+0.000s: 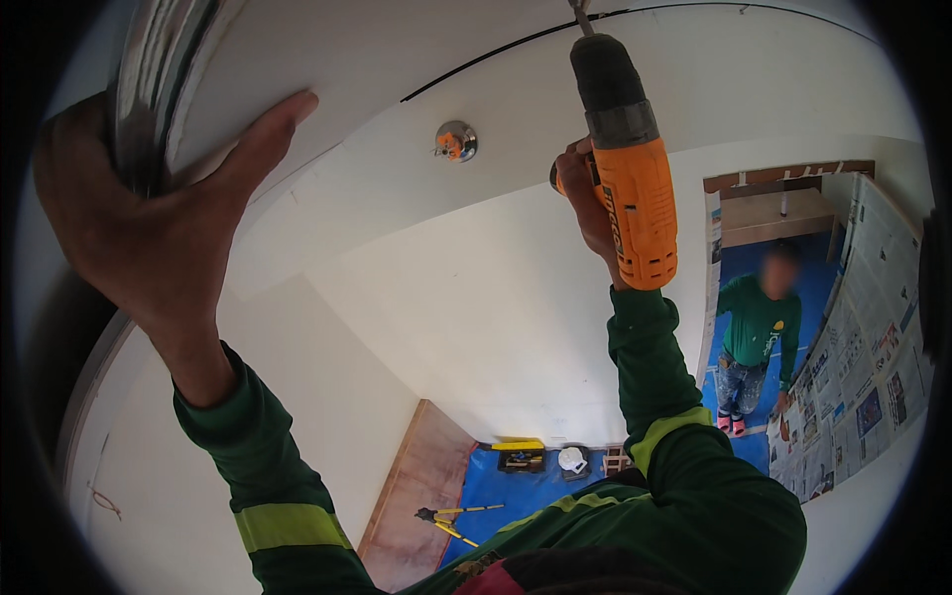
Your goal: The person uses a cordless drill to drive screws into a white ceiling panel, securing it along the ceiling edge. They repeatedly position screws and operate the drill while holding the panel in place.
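My right hand point(589, 203) is wrapped round the handle of an orange and black cordless drill point(637, 193), raised upright at the top. Its bit point(582, 18) reaches up beside a thin black gap point(506, 48) in the white surface. Whether the tip touches anything cannot be told. At the upper left my left hand point(164, 233) grips the layered edge of a white board point(288, 59), the thumb stretched along its face and the other fingers mostly hidden behind the edge. Between the two hands a round metal fitting point(456, 142) with orange parts sits on the white surface.
Far below, blue sheeting point(476, 496) covers the floor. On it are a toolbox point(522, 461), a yellow-legged tripod point(456, 521) and a white-topped container point(572, 460). At right, a person in green point(759, 322) stands in a doorway beside a newspaper-covered door point(863, 367).
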{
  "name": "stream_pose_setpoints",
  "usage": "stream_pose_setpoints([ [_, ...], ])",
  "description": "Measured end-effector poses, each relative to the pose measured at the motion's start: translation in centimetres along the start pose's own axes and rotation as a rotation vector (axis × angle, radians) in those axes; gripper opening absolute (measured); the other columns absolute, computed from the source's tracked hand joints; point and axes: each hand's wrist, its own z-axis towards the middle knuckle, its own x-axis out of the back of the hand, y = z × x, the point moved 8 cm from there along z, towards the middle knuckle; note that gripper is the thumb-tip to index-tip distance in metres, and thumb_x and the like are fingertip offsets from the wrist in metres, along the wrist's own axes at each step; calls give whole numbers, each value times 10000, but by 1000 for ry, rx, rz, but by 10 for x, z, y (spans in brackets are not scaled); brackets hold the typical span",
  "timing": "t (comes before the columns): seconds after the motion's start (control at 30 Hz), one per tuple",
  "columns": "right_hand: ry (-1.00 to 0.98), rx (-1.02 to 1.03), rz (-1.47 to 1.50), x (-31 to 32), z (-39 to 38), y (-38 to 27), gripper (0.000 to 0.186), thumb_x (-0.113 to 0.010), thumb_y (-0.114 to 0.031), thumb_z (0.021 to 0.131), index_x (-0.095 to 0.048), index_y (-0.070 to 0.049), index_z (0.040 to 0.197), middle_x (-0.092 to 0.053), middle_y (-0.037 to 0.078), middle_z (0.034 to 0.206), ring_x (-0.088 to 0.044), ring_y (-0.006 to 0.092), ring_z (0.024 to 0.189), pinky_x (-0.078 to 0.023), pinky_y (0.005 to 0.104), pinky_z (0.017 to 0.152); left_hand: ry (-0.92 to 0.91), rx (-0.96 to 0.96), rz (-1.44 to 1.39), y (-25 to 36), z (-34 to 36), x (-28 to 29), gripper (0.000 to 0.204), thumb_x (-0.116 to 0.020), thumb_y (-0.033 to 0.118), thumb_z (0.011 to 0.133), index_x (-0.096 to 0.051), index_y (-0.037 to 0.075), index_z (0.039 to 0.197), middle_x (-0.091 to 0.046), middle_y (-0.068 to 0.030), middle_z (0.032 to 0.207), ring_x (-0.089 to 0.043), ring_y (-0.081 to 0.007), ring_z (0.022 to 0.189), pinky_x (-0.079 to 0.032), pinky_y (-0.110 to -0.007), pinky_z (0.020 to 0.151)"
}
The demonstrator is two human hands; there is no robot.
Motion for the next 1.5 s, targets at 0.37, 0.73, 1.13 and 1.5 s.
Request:
stream_pose_setpoints([
  [0.37, -26, 52, 50, 2, 4, -6, 163, -733, -119, 1000, -615, -121, 1112, -624, -1, 830, -599, 115, 739, -521, 297, 713, 1, 94, -157, -3, -7, -6, 855, -1074, 470, 560, -646, -15, 1120, -688, -94, 947, -713, -213, 803, -598, -307, 654],
  [0.73, -44, -164, -279, 50, -66, -12, 159, -696, -232, 997, -593, -117, 1034, -622, -7, 872, -620, 134, 784, -532, 312, 770, -247, 322, 2, -18, -19, -23, 806, -989, 629, 630, -680, -1, 1027, -677, -43, 742, -646, -159, 546, -545, -286, 498],
  [1.13, -71, -216, 56, 62, -73, -43, 57, -638, -63, 1012, -608, -88, 1054, -561, -15, 829, -551, 82, 759, -469, 221, 724, -274, -125, 167, -43, -52, -38, 838, -848, 581, 820, -637, -40, 1341, -737, -144, 1123, -781, -246, 957, -661, -275, 796],
  [1.5, -181, -329, 223, 48, -95, -3, 182, -622, -106, 1032, -595, -42, 1201, -619, 13, 1055, -625, 154, 950, -521, 292, 931, -243, -117, 61, -46, -60, -35, 841, -885, 572, 770, -656, -25, 1316, -762, -124, 1185, -789, -230, 978, -655, -257, 805],
])
